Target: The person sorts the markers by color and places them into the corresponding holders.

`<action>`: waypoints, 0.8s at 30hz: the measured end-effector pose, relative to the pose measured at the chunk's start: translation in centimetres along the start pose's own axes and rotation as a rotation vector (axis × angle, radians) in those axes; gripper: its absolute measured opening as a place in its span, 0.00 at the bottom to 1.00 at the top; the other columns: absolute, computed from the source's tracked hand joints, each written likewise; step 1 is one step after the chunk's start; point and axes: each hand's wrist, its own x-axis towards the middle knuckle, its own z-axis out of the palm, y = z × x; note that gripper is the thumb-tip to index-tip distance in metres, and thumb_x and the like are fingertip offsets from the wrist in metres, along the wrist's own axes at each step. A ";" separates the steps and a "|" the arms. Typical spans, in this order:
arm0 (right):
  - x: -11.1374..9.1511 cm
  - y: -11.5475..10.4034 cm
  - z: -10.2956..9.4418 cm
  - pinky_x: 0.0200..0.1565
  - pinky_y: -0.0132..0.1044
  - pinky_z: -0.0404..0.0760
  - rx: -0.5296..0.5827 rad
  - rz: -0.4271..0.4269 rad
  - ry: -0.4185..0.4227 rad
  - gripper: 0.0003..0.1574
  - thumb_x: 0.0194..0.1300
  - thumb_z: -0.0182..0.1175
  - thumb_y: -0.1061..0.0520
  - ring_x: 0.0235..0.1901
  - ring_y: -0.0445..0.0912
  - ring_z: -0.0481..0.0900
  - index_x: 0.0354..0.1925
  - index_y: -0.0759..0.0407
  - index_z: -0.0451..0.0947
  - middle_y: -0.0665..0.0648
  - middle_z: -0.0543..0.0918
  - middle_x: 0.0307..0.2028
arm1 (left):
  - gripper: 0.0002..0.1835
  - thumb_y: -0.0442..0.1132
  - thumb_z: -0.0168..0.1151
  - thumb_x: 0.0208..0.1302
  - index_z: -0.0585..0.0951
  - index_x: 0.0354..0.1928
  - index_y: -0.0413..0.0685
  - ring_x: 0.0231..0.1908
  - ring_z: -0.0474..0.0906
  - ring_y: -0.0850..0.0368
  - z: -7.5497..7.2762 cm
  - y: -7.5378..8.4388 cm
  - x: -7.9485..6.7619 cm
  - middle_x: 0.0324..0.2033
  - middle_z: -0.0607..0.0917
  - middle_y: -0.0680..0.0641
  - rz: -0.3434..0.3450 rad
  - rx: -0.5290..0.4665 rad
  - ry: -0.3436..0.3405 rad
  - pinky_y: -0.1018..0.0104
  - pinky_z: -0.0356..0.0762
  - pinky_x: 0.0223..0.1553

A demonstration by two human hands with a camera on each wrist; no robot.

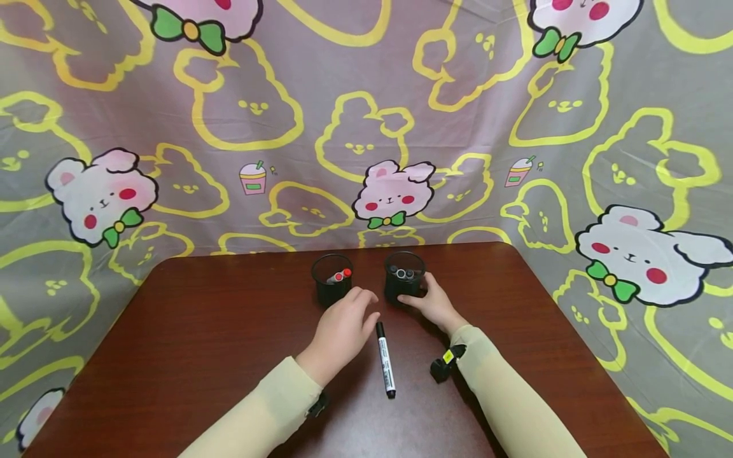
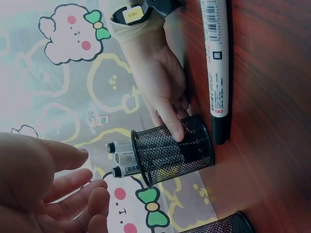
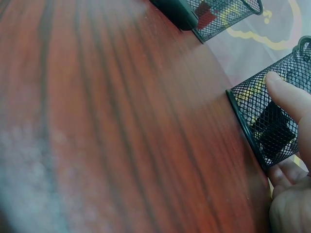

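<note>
In the head view my right hand (image 1: pixel 433 301) grips a black mesh pen holder (image 1: pixel 403 289) from its right side. The thumb lies across the mesh in the right wrist view, with the other fingers round the far side. Several black-ended markers (image 2: pixel 125 158) stand inside that holder. My left hand (image 1: pixel 342 323) hovers over the table with loosely bent fingers and nothing in them. Just right of it, a white marker with black ends (image 1: pixel 386 360) lies on the table. Behind the left hand stands a second mesh holder (image 1: pixel 325 291) with red-ended markers (image 1: pixel 342 275).
The dark brown wooden table (image 1: pixel 217 331) reaches back to a patterned cloth backdrop (image 1: pixel 309 83) with bunny figures. Both holders stand near the table's far edge, a small gap apart. A wrist camera (image 1: pixel 443 367) sits at the right sleeve.
</note>
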 end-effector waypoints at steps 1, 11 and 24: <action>0.0 0.0 0.0 0.65 0.57 0.72 0.000 -0.003 0.002 0.47 0.58 0.78 0.47 0.63 0.57 0.75 0.68 0.55 0.65 0.64 0.78 0.60 | 0.14 0.40 0.72 0.66 0.83 0.51 0.47 0.37 0.84 0.56 -0.1 0.0 -0.1 0.44 0.84 0.48 0.003 -0.003 0.000 0.61 0.85 0.41; -0.1 0.0 -0.2 0.64 0.57 0.73 0.000 -0.005 -0.004 0.47 0.58 0.78 0.47 0.63 0.57 0.75 0.68 0.55 0.65 0.63 0.78 0.61 | 0.12 0.40 0.72 0.67 0.83 0.50 0.49 0.39 0.83 0.58 -1.1 0.4 -1.2 0.44 0.84 0.51 0.016 -0.035 0.014 0.62 0.86 0.43; -0.1 -0.1 -0.3 0.66 0.60 0.71 -0.020 0.008 -0.021 0.49 0.58 0.77 0.45 0.65 0.59 0.74 0.69 0.56 0.64 0.64 0.77 0.63 | 0.12 0.41 0.72 0.66 0.84 0.50 0.50 0.41 0.84 0.59 -1.5 0.2 -2.4 0.44 0.85 0.51 0.032 -0.019 0.034 0.62 0.86 0.44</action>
